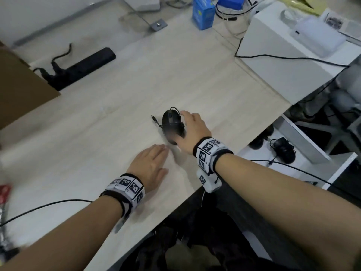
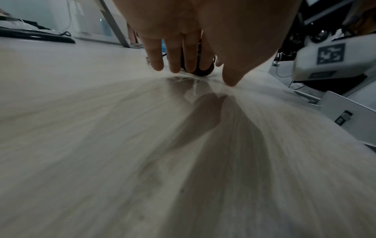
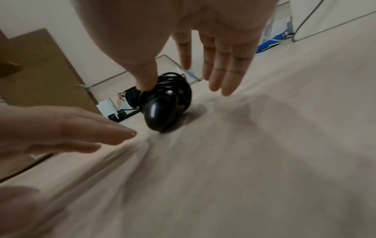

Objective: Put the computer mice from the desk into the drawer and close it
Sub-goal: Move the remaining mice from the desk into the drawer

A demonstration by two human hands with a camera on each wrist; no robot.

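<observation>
A black computer mouse with its cable wound around it lies on the pale wooden desk, its plug sticking out to the left. My right hand hovers over the mouse with straight, spread fingers, and the thumb touches the cable coil. Just short of the mouse, my left hand lies flat on the desk with straight fingers. To the right, below the desk edge, a white drawer stands pulled out. Another black mouse lies inside it.
A black power strip and a cardboard box sit at the left. A blue carton stands at the back, and a white box with a cable across it stands at the back right. The desk's front edge runs diagonally below my wrists.
</observation>
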